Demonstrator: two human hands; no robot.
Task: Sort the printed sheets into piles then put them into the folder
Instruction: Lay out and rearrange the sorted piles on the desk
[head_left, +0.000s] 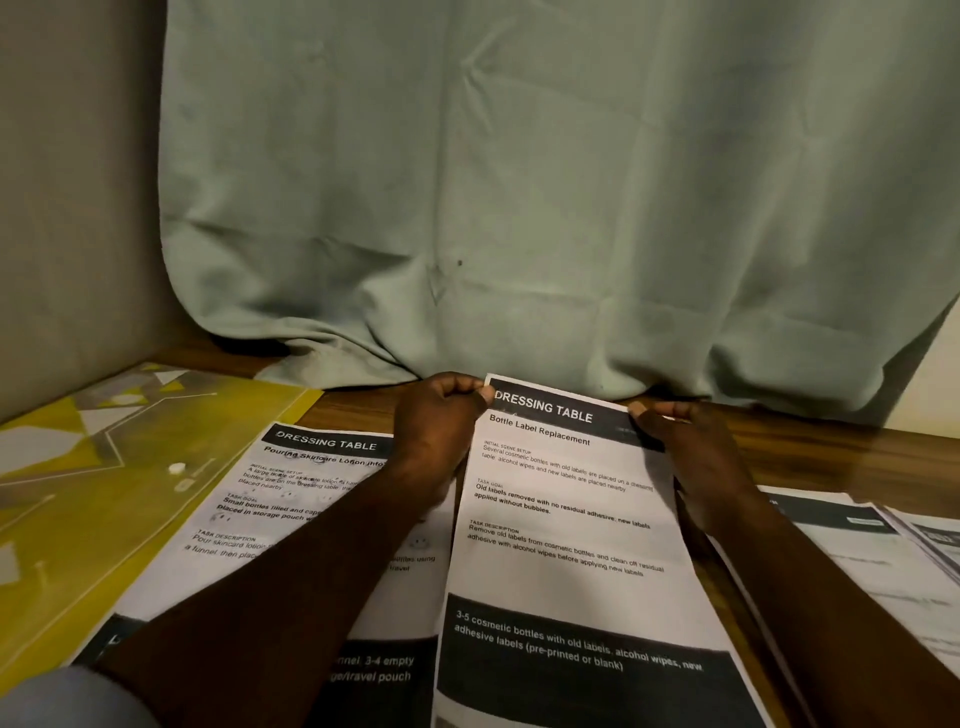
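Pinching top corners of thin printed sheet (566, 519): left hand (436, 421), right hand (691, 447).

A yellow plastic folder (93, 499) lies left on the brown wooden table (831, 452), a white printed sheet (291, 499) overlapping it — a second printed sheet (566, 519) centre, a paper pile (872, 551) right, green cloth (519, 182) behind.

A large pale green cloth (519, 182) hangs behind the counter (831, 452) and fills most of the view. It has soft creases and one small dark spot (460, 262) near its middle. Its lower edge rests on the back of the counter, which is of brown wood with a visible grain. At the left is a plain grey wall (72, 182), and at the far right a narrow cream strip of wall (935, 364) shows. The light is dim and warm.
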